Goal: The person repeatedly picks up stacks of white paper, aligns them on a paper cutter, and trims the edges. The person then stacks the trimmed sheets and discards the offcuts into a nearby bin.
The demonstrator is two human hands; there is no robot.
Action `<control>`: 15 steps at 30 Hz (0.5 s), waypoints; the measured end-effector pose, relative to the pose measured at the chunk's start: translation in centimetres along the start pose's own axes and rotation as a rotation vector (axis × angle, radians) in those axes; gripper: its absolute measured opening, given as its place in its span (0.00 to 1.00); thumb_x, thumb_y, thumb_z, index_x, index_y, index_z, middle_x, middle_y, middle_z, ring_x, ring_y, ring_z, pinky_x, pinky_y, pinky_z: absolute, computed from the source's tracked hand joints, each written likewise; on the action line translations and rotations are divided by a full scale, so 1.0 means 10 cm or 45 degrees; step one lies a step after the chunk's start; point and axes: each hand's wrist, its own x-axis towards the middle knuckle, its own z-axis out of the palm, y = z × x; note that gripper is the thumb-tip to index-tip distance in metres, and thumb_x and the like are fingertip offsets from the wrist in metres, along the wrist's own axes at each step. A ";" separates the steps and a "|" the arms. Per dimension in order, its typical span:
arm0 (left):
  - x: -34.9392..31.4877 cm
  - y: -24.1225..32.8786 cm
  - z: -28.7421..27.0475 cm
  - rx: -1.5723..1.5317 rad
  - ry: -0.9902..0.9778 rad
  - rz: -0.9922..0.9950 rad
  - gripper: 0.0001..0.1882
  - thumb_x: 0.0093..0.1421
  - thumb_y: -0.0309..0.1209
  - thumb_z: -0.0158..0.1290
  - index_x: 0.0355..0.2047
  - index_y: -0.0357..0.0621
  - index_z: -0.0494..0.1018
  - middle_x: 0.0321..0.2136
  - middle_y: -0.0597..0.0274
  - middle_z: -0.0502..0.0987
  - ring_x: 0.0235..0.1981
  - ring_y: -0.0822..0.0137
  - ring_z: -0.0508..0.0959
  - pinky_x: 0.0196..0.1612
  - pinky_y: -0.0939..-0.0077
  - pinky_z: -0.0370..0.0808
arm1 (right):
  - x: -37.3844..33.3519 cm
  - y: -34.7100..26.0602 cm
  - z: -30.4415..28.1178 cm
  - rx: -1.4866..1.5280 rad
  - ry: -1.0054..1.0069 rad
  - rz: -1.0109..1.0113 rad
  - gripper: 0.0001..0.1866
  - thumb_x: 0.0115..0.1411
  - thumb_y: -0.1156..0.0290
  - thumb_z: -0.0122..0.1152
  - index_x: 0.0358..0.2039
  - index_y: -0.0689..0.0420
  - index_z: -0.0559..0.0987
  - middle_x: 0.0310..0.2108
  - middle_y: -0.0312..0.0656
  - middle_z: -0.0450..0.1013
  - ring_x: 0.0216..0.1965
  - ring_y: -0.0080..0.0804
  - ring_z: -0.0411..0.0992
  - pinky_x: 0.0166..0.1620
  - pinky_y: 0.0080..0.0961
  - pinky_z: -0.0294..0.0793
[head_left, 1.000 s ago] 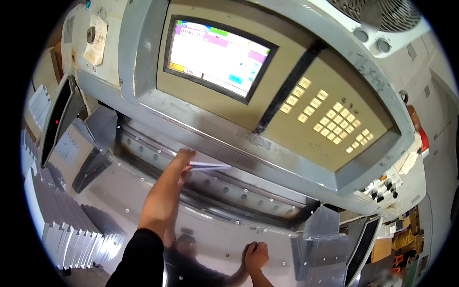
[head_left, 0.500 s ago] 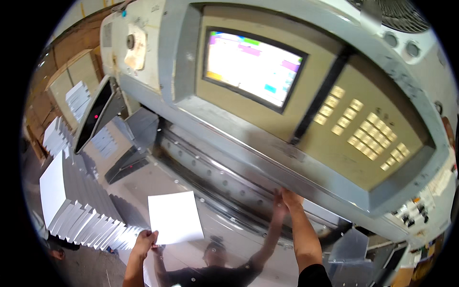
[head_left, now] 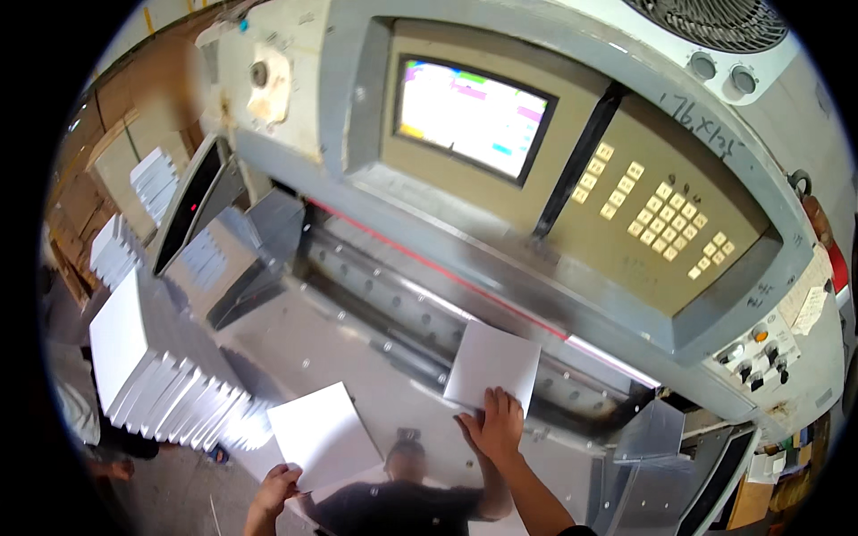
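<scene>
My left hand [head_left: 278, 487] is closed on the near corner of a square white paper stack [head_left: 326, 433], which lies turned at an angle on the shiny metal table. Farther right, my right hand [head_left: 497, 422] grips the near edge of a second white paper stack [head_left: 493, 362], its fingers on top and its thumb at the edge. That stack's far part reaches over the dark slot under the front bar of a large grey paper cutter [head_left: 429, 259]. How thick either stack is, I cannot tell.
Tall piles of white paper [head_left: 170, 375] stand to the left. A lit screen [head_left: 474, 116] and a keypad [head_left: 666, 219] face me. Angled metal guards [head_left: 648, 456] flank the table [head_left: 286, 335]. A fan [head_left: 715, 22] sits at upper right.
My right hand has come back toward me from beneath the front bar, and a second paper stack now shows under it. The left stack has turned slightly. A red line has appeared along the bar.
</scene>
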 end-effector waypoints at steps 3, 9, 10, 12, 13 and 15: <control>-0.33 -0.28 -0.11 -0.003 -0.100 -0.006 0.21 0.63 0.38 0.53 0.51 0.38 0.65 0.34 0.62 0.73 0.29 0.71 0.74 0.33 0.76 0.74 | -0.79 -0.42 -0.28 0.029 -0.091 -0.023 0.35 0.55 0.45 0.62 0.50 0.63 0.73 0.52 0.53 0.68 0.53 0.55 0.65 0.55 0.49 0.63; -0.69 -0.74 -0.39 0.031 -0.182 0.067 0.32 0.63 0.48 0.56 0.59 0.38 0.65 0.41 0.59 0.77 0.37 0.69 0.77 0.40 0.74 0.74 | -1.56 -0.89 -0.39 0.192 -0.051 0.052 0.31 0.56 0.47 0.61 0.47 0.62 0.73 0.50 0.57 0.67 0.53 0.57 0.63 0.54 0.52 0.63; -0.78 -0.75 -0.38 0.075 -0.162 0.111 0.31 0.62 0.47 0.56 0.58 0.38 0.67 0.42 0.59 0.77 0.39 0.69 0.77 0.41 0.74 0.74 | -1.57 -0.95 -0.38 0.246 -0.037 0.112 0.30 0.57 0.47 0.61 0.47 0.62 0.73 0.50 0.57 0.67 0.52 0.58 0.63 0.54 0.53 0.62; -0.95 -0.70 -0.31 -0.010 -0.158 0.241 0.29 0.62 0.45 0.58 0.56 0.38 0.71 0.43 0.59 0.78 0.42 0.68 0.77 0.45 0.73 0.74 | -1.40 -1.35 -0.43 0.434 0.142 0.045 0.26 0.56 0.56 0.66 0.46 0.63 0.73 0.46 0.56 0.69 0.48 0.57 0.66 0.52 0.50 0.66; -1.02 -0.67 -0.29 -0.047 -0.155 0.304 0.27 0.61 0.44 0.58 0.54 0.38 0.72 0.44 0.59 0.78 0.44 0.67 0.77 0.47 0.73 0.73 | -1.32 -1.56 -0.41 0.590 0.152 -0.006 0.25 0.56 0.58 0.67 0.46 0.64 0.73 0.45 0.55 0.69 0.47 0.56 0.67 0.50 0.48 0.68; -1.00 -0.60 -0.33 -0.011 -0.167 0.331 0.26 0.61 0.42 0.58 0.55 0.39 0.72 0.45 0.59 0.79 0.46 0.66 0.76 0.48 0.72 0.73 | -1.23 -1.92 -0.36 0.981 -0.186 0.178 0.23 0.55 0.65 0.69 0.45 0.65 0.73 0.41 0.54 0.71 0.39 0.46 0.72 0.42 0.38 0.74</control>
